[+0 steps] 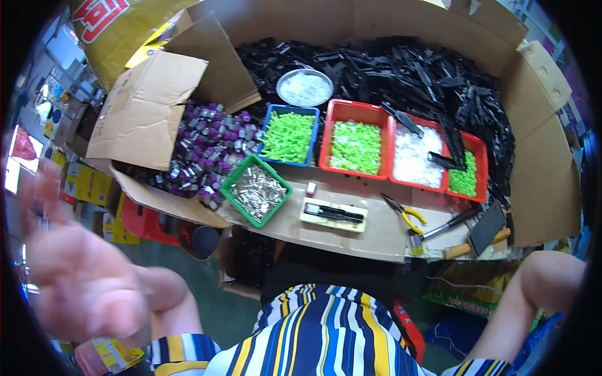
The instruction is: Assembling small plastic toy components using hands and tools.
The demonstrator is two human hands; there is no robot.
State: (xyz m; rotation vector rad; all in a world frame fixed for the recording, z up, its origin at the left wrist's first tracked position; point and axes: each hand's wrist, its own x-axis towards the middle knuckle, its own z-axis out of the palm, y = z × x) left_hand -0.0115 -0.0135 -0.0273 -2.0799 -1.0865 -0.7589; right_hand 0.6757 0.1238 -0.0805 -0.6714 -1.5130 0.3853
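Note:
My left hand is raised close to the camera at the left, blurred, with its fingers apart and nothing visible in it. It is away from the cardboard work surface. My right forearm reaches out past the right edge, and the hand itself is out of sight. In the middle of the work surface, a cream block holds a black elongated part. A small white piece lies just behind it. To the right rest yellow-handled pliers, a hammer and a dark-headed mallet.
A green tray holds small metal parts. Behind are a blue bin, red bins and a round dish. Purple-and-grey pieces and black plastic parts lie heaped between cardboard walls. A red stool stands left.

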